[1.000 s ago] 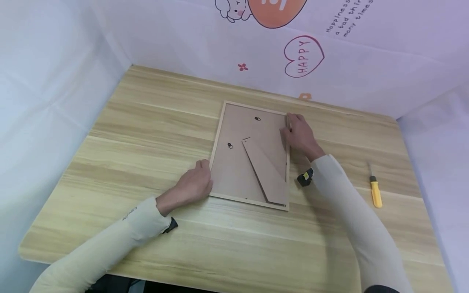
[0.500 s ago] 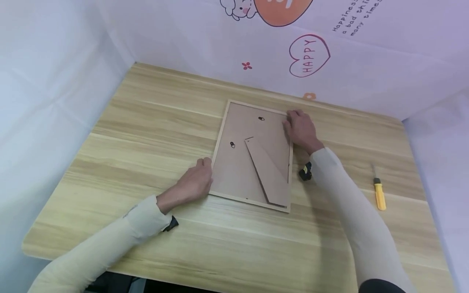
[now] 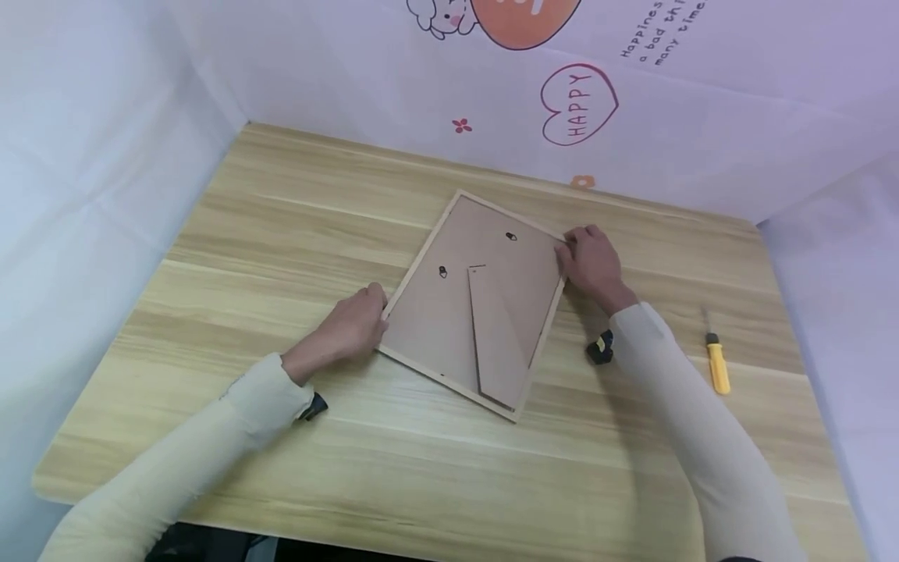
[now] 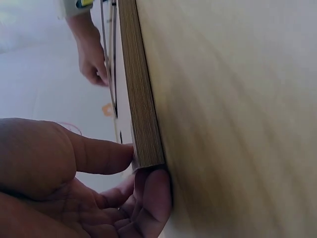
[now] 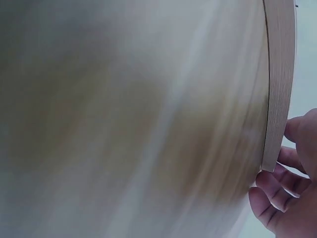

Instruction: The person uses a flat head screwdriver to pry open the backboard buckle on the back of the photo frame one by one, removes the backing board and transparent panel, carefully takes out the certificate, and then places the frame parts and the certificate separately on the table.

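A picture frame point(image 3: 428, 320) lies back side up at mid-table, turned at a slant to the table edges. Its back carries a stand leg point(image 3: 495, 343), folded close to the board, and two small dark hangers. At the near left corner my left hand point(image 3: 351, 321) pinches the frame, thumb above and curled fingers under the wooden edge point(image 4: 141, 89) in the left wrist view. My right hand point(image 3: 593, 261) holds the far right corner. In the right wrist view its thumb and fingers point(image 5: 270, 186) bend around the end of the wooden side point(image 5: 280, 84).
A screwdriver point(image 3: 718, 367) with a yellow handle lies on the table's right side. The wooden table point(image 3: 232, 297) meets white printed sheeting point(image 3: 351, 78) at the back. A black wrist camera point(image 3: 600, 347) sits beneath the right cuff.
The picture frame has turned clockwise in the head view, from nearly straight to slanted. My left hand moved left and away from me; my right hand moved right and slightly toward me.
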`<state>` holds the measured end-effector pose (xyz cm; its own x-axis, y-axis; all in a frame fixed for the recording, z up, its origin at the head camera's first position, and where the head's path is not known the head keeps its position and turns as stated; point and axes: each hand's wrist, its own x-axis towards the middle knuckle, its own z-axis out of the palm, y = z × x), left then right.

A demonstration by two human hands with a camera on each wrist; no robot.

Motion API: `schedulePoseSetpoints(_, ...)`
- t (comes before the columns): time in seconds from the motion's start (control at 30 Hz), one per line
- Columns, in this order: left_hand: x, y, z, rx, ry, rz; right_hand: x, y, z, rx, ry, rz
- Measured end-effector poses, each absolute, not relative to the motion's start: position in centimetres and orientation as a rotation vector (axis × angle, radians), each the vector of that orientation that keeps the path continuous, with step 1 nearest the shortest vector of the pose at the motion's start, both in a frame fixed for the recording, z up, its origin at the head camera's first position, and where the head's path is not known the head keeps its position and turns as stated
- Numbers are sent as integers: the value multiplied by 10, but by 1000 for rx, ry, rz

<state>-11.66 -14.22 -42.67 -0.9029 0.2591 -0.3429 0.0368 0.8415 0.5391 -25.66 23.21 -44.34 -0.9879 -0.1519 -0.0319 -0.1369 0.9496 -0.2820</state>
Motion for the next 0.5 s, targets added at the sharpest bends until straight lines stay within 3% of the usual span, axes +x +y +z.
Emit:
schedulePoseSetpoints(0.23,-131,-153,-425,255,2634,749,-244,245,-438,-178,3037,-351)
schedulePoseSetpoints(0.5,-149,-163,-423,263,2721,657,-226,256,-428,-305,2999,-334)
